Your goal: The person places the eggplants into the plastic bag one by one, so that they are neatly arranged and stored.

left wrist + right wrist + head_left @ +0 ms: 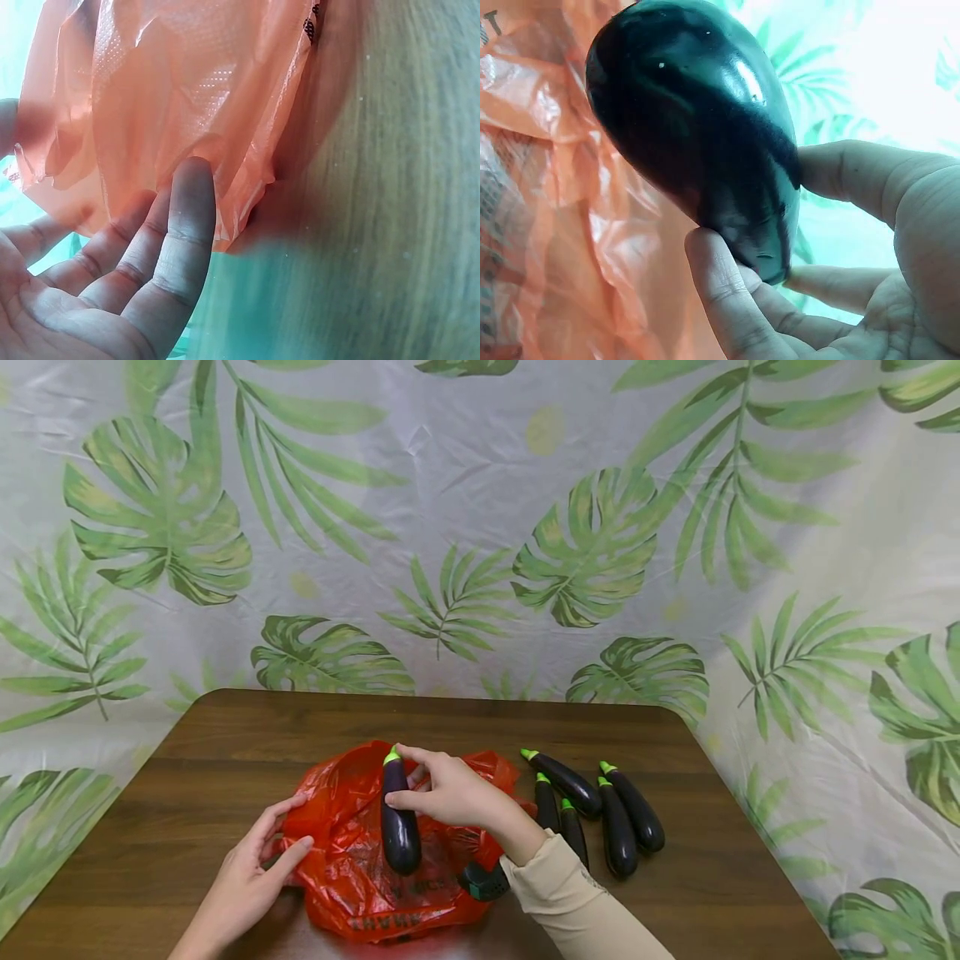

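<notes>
My right hand (453, 789) pinches a dark purple eggplant (400, 827) between thumb and fingers near its bright green stem end. The eggplant's thick end points toward me, over a crumpled red plastic bag (352, 881). In the right wrist view its glossy body (690, 112) fills the upper middle, beside the bag (562, 225). At the bag's left side is my left hand (255, 868), its fingers spread and touching the plastic. The left wrist view shows those fingers (191, 225) lying fairly straight against the bag (165, 97).
Several more eggplants (618, 835) lie on the brown wooden table (712, 893) to the right of the bag, some partly hidden by my right forearm. A dark wrist device (483, 882) sits by my right sleeve. Behind the table hangs a leaf-patterned curtain (465, 468).
</notes>
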A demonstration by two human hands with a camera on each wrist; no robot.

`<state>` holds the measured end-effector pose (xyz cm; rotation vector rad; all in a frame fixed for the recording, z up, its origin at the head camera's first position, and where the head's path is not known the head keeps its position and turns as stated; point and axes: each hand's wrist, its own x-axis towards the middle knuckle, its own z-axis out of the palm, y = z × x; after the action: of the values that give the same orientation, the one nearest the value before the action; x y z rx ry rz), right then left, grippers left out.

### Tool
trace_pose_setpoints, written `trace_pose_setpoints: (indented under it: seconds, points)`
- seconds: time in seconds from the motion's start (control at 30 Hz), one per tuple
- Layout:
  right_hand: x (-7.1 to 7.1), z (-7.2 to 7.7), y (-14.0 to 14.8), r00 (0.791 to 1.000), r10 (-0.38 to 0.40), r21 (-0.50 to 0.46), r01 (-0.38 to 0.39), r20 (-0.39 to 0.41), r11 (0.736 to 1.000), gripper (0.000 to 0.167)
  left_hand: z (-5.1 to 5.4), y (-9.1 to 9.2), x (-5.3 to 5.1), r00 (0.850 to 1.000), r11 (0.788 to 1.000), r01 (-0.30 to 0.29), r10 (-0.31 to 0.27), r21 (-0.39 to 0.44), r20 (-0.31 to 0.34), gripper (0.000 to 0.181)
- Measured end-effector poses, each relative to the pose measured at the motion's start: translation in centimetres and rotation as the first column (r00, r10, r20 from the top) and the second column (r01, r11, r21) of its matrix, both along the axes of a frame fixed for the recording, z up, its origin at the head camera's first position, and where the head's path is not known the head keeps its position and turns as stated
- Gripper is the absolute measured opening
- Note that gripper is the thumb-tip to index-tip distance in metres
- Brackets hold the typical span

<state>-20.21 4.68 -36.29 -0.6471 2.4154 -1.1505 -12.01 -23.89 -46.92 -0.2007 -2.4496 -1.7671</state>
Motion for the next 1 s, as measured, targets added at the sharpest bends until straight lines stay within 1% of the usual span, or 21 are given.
trace_pose_setpoints:
  seconds: [0.23, 0.5, 0.6, 0.77, 1.0]
  points:
    - [0.1, -1.3, -1.6, 1.0, 0.002, 0.042, -0.002, 0.001, 0.999, 0.077, 0.0, 0.0, 0.0, 1.0, 1.0, -0.004, 0.004, -0.003, -0.012, 0.052]
    - [0.1, -2.8, -2.9, 0.999, 0.019, 0.077, -0.021, 0.028, 0.997, 0.079, 0.2, 0.1, -0.1, 1.0, 1.0, 0.002, -0.002, -0.01, 0.012, 0.053]
    - [0.0, -3.1, -3.3, 0.999, 0.034, 0.098, -0.036, 0.027, 0.995, 0.08, 0.3, 0.1, -0.1, 1.0, 1.0, 0.003, -0.002, -0.009, 0.02, 0.054]
    - [0.0, -3.6, -3.9, 0.999, 0.048, 0.128, -0.051, 0.025, 0.99, 0.08, 0.3, 0.1, 0.0, 1.0, 1.0, 0.004, -0.004, -0.004, 0.011, 0.053]
    - [0.3, -3.9, -4.6, 0.998, 0.039, 0.141, -0.047, 0.058, 0.989, 0.08, 0.0, 0.1, 0.0, 1.0, 1.0, 0.014, -0.014, 0.01, -0.009, 0.052]
